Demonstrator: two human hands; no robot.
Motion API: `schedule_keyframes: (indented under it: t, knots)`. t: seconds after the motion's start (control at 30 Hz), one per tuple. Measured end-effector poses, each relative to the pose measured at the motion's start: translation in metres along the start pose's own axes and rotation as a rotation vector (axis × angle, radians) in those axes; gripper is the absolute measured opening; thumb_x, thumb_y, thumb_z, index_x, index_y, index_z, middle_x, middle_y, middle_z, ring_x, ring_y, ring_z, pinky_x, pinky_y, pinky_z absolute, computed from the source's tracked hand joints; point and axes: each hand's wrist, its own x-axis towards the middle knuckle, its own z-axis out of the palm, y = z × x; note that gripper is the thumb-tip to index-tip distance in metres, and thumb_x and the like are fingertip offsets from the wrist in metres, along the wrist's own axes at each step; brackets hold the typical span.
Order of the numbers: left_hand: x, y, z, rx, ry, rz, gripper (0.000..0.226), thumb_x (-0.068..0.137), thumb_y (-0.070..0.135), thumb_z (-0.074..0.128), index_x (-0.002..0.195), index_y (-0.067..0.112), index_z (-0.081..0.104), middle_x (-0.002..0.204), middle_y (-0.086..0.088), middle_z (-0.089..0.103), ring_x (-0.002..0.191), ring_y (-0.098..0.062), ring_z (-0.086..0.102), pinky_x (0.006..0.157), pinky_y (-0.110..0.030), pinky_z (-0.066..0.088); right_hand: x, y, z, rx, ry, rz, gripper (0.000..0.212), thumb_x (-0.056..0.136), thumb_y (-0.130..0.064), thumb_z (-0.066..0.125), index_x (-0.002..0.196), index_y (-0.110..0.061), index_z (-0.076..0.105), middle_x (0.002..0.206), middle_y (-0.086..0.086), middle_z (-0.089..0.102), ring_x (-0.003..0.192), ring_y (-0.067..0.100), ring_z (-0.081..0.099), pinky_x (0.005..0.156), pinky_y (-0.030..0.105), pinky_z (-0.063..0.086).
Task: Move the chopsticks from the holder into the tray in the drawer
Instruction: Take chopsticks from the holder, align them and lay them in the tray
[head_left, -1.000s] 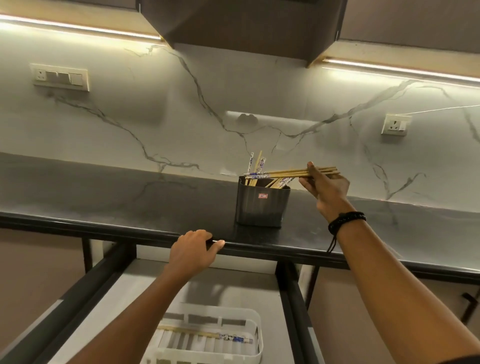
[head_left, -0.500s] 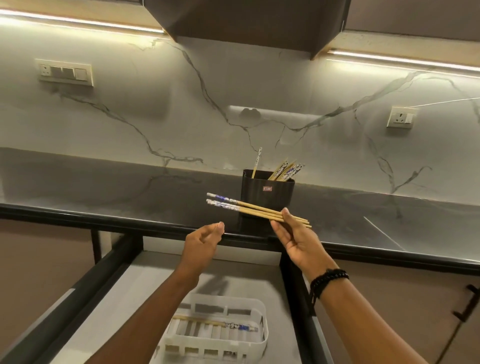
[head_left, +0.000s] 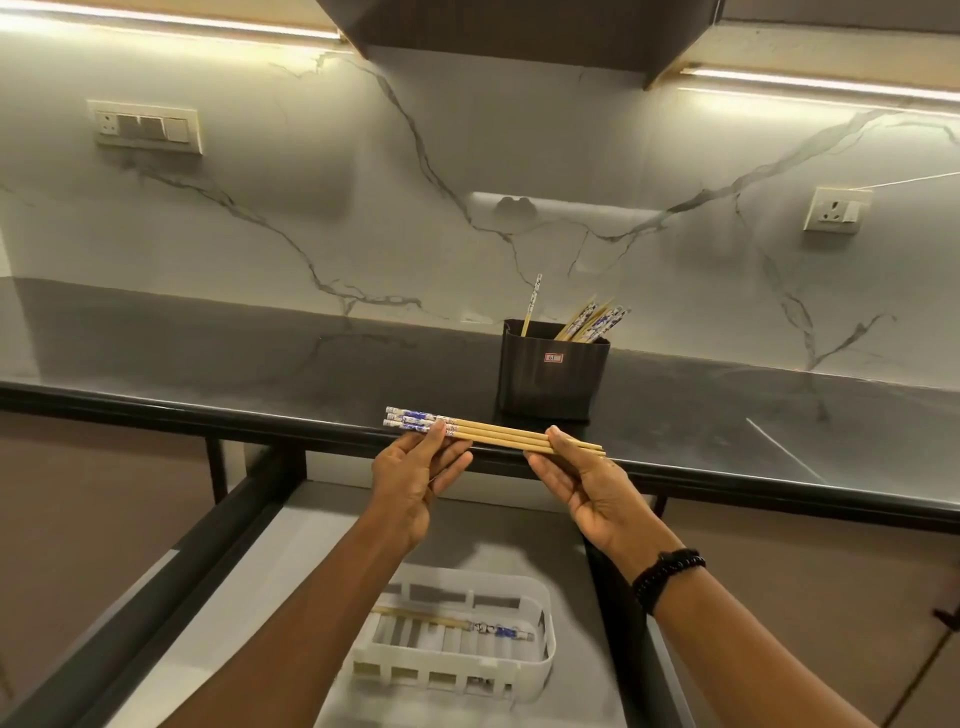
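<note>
Grey-veined marble wall (head_left: 467, 156) rises behind a dark table (head_left: 208, 358), and the black holder (head_left: 550, 379) standing on it serves as the reference for everything else. Just in front of the holder, over the table's front edge, a bundle (head_left: 498, 434) of three chopsticks lies level in the air, patterned ends pointing to the holder's left. The left hand (head_left: 410, 478) pinches the bundle near the patterned ends, thumb on top and fingers (head_left: 449, 460) underneath; the right hand (head_left: 587, 483), with a dark bracelet (head_left: 667, 571) at the wrist, grips it near the bare tips, its thumb pressed over the sticks. Below and well in front of the holder, the drawer (head_left: 322, 545) stands open with the white tray (head_left: 545, 644) inside, and at least one chopstick (head_left: 452, 622) already lies along its back; how many are there is hard to tell. Several more sticks (head_left: 592, 325) lean inside the holder. By that count, the job looks well short of half done: this bundle has yet to go down into the tray, and the holder's contents need further trips.
</note>
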Motion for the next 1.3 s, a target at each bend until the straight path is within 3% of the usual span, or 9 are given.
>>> schedule_keyframes:
  t: [0.33, 0.63, 0.73, 0.83, 0.97, 1.13, 1.3]
  knots:
    - [-0.003, 0.002, -0.002, -0.019, -0.034, 0.013, 0.026, 0.09, 0.013, 0.061, 0.111, -0.001, 0.063, 0.1, -0.02, 0.071, 0.081, -0.024, 0.073, 0.073, -0.036, 0.06, -0.006, 0.007, -0.001, -0.018, -0.035, 0.06, 0.037, 0.075, -0.005, 0.076, 0.109, 0.006, 0.068, 0.105, 0.027, 0.073, 0.091, 0.031, 0.075, 0.064, 0.029, 0.063]
    - [-0.003, 0.004, -0.007, -0.051, -0.057, -0.005, 0.025, 0.092, 0.011, 0.059, 0.113, -0.002, 0.061, 0.105, -0.021, 0.071, 0.09, -0.027, 0.072, 0.071, -0.035, 0.061, -0.012, 0.017, -0.001, -0.033, -0.069, 0.129, 0.041, 0.073, -0.007, 0.079, 0.112, 0.003, 0.069, 0.109, 0.026, 0.072, 0.096, 0.031, 0.074, 0.067, 0.032, 0.063]
    - [-0.002, 0.006, -0.009, -0.057, -0.044, -0.005, 0.022, 0.092, 0.009, 0.058, 0.111, -0.001, 0.062, 0.103, -0.02, 0.071, 0.092, -0.028, 0.072, 0.069, -0.034, 0.061, -0.015, 0.019, 0.0, -0.058, -0.085, 0.147, 0.035, 0.07, -0.008, 0.081, 0.103, 0.001, 0.075, 0.11, 0.024, 0.072, 0.096, 0.03, 0.074, 0.067, 0.033, 0.063]
    - [0.0, 0.009, -0.012, -0.032, -0.055, 0.01, 0.02, 0.092, 0.01, 0.059, 0.108, 0.0, 0.063, 0.101, -0.019, 0.073, 0.091, -0.027, 0.072, 0.067, -0.033, 0.061, -0.016, 0.018, -0.001, -0.166, -0.121, 0.173, 0.028, 0.07, -0.015, 0.082, 0.095, -0.003, 0.079, 0.11, 0.021, 0.073, 0.097, 0.029, 0.074, 0.07, 0.036, 0.063]
    - [0.003, 0.018, -0.017, 0.112, -0.089, 0.015, 0.021, 0.091, 0.014, 0.06, 0.107, 0.002, 0.065, 0.099, -0.017, 0.073, 0.091, -0.026, 0.072, 0.069, -0.034, 0.061, -0.015, 0.004, -0.006, -0.421, -0.122, 0.104, 0.045, 0.07, -0.033, 0.081, 0.105, -0.006, 0.074, 0.108, 0.014, 0.075, 0.094, 0.025, 0.075, 0.072, 0.035, 0.062]
    - [0.0, 0.023, -0.019, 0.546, -0.374, -0.076, 0.028, 0.089, 0.023, 0.063, 0.109, 0.003, 0.067, 0.1, -0.015, 0.073, 0.094, -0.025, 0.071, 0.069, -0.026, 0.058, -0.014, -0.012, -0.012, -0.516, -0.071, -0.046, 0.049, 0.073, -0.04, 0.075, 0.109, -0.006, 0.072, 0.106, 0.011, 0.077, 0.098, 0.023, 0.074, 0.072, 0.03, 0.061]
    - [-0.009, 0.013, -0.011, 0.762, -0.671, -0.239, 0.028, 0.089, 0.025, 0.065, 0.106, 0.004, 0.069, 0.102, -0.017, 0.072, 0.095, -0.03, 0.07, 0.077, -0.03, 0.056, -0.025, -0.004, 0.0, -0.723, -0.28, -0.06, 0.054, 0.078, -0.05, 0.069, 0.115, -0.011, 0.071, 0.112, 0.005, 0.075, 0.107, 0.018, 0.07, 0.083, 0.027, 0.058]
